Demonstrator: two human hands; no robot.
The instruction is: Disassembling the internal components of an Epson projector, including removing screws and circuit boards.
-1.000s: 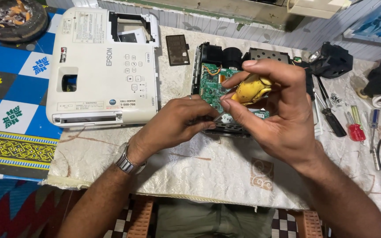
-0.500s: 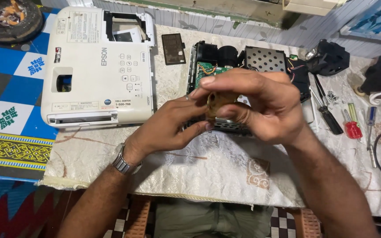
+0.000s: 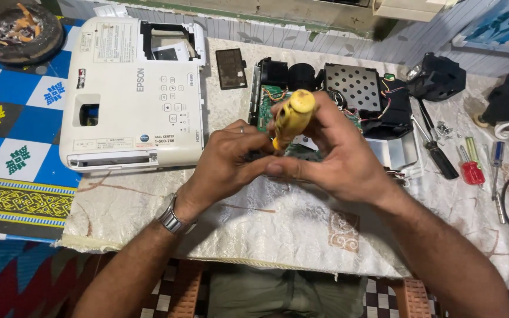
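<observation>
Above the opened projector chassis (image 3: 331,100), right hand (image 3: 337,156) grips a yellow screwdriver handle (image 3: 294,115) (held upright), while left hand (image 3: 228,159) fingers pinch its lower end.

Both forearms are bare, with no sleeves in view. The left hand (image 3: 225,162) wears a plain band ring on one finger, close above where the fingertips pinch, and a silver metal-link wristwatch (image 3: 170,216) sits on its wrist, well back from the grip. The right hand (image 3: 337,156) shows no ring or watch.
</observation>
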